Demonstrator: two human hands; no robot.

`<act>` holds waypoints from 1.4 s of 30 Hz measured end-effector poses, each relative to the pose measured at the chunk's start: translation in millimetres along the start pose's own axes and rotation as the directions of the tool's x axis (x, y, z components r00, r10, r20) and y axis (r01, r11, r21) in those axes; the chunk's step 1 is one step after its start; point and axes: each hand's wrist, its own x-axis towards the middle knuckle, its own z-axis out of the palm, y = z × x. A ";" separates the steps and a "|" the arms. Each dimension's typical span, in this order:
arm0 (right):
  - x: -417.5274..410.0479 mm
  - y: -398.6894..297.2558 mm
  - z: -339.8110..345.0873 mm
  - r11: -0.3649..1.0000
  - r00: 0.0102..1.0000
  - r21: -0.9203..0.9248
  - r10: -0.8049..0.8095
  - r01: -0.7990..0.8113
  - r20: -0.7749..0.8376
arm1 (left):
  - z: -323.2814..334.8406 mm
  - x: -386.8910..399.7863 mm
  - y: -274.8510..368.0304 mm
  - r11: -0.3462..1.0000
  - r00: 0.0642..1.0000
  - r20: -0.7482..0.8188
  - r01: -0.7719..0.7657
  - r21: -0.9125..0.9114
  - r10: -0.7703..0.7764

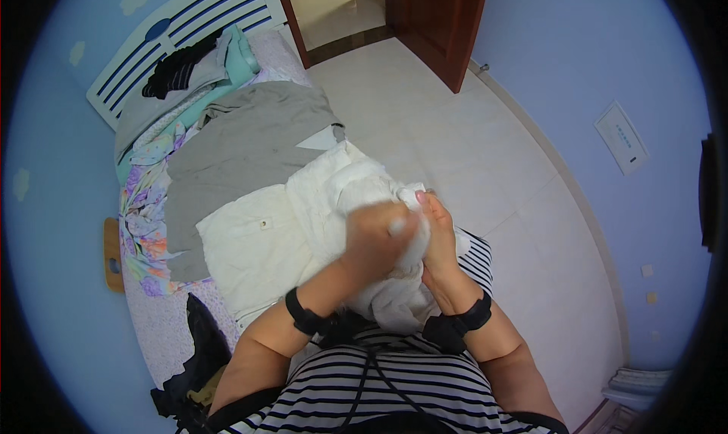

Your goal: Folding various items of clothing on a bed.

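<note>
A thick white garment (318, 229) is bunched up in front of me and spreads over the bed's near side. One flat panel with a small metal snap lies to the left. My right hand (441, 235) grips a gathered part of it, thumb on top near the upper edge. Across from it, my left hand (378, 232) is curled on the same cloth and blurred by motion. A small white bit shows between its fingers; I cannot tell whether it belongs to the garment. A greyish fabric (395, 309) hangs below the hands, against my body.
A grey cloth (244, 144) lies across the bed beyond the garment, beside a floral sheet (139, 235). Dark clothing (182, 64) rests on the pillows by the white headboard (193, 24). A black item (199, 343) lies at left. An open brown door (438, 24) stands ahead.
</note>
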 end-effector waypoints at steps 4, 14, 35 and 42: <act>-14.2 -2.4 -2.5 0.989 0.980 -0.115 -0.075 0.097 0.182 | -6.9 4.6 -36.4 0.921 0.921 -0.035 0.385 -0.057 -0.387; -9.1 -7.4 -25.5 0.989 0.978 0.027 0.138 -0.144 0.154 | -30.8 -3.9 -9.3 0.689 0.810 0.169 0.571 -0.448 -0.561; -7.2 -11.0 -5.5 0.999 0.991 -0.054 0.005 0.002 0.134 | -24.6 -11.9 1.5 0.807 0.883 -0.003 0.428 -0.408 -0.470; -5.3 -11.7 -17.9 0.942 0.960 -0.229 -0.201 0.244 0.196 | -38.5 -14.7 -6.2 0.939 0.934 -0.099 0.340 -0.049 -0.343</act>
